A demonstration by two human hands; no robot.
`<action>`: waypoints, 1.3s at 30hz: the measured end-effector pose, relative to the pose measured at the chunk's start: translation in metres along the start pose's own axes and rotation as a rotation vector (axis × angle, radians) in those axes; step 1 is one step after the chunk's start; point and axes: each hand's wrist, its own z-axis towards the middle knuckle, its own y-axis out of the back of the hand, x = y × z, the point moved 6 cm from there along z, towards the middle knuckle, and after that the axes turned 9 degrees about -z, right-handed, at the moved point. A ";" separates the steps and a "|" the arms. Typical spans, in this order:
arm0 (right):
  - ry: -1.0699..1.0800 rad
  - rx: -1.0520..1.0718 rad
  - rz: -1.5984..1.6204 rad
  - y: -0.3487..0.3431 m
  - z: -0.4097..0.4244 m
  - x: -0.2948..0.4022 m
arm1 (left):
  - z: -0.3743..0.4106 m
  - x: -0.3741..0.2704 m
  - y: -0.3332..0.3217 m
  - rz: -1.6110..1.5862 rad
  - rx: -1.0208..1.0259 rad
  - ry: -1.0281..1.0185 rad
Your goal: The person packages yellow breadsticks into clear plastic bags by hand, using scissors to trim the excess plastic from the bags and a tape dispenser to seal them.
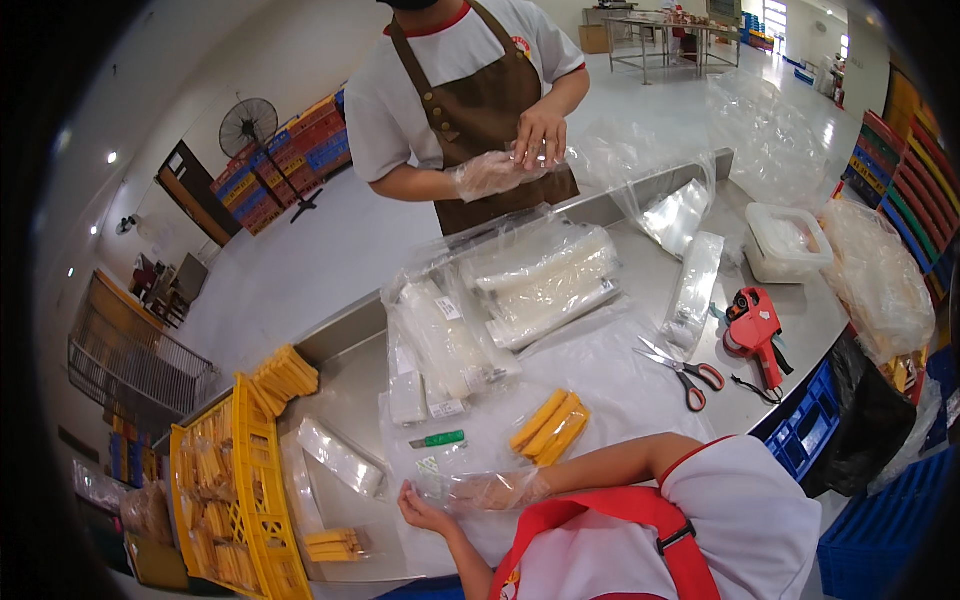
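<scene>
Low in the view, my left hand (427, 511) is bare, its fingers curled beside clear plastic film. My right hand (491, 491), in a clear disposable glove, reaches in from the right and almost meets it. Between and just above them is a clear piece of plastic with green print (429, 468); glare hides whether either hand grips it. A green-handled cutter knife (439, 439) lies just beyond. Several yellow wrapped sticks (551, 426) rest in a bundle above my right forearm. Farther off are stacks of clear plastic bags (442, 337), some bearing printed labels.
Scissors (684, 371), a red label gun (754, 334) and a white plastic tub (787, 244) are on the steel table (341, 367) at right. A yellow crate (262, 480) of packed sticks stands left. Across the table, a co-worker's gloved hand (499, 174) meets their bare one.
</scene>
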 end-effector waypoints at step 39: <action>-1.465 -0.509 -0.129 0.155 -0.270 -0.013 | -0.182 -0.073 -0.181 -0.078 1.370 0.739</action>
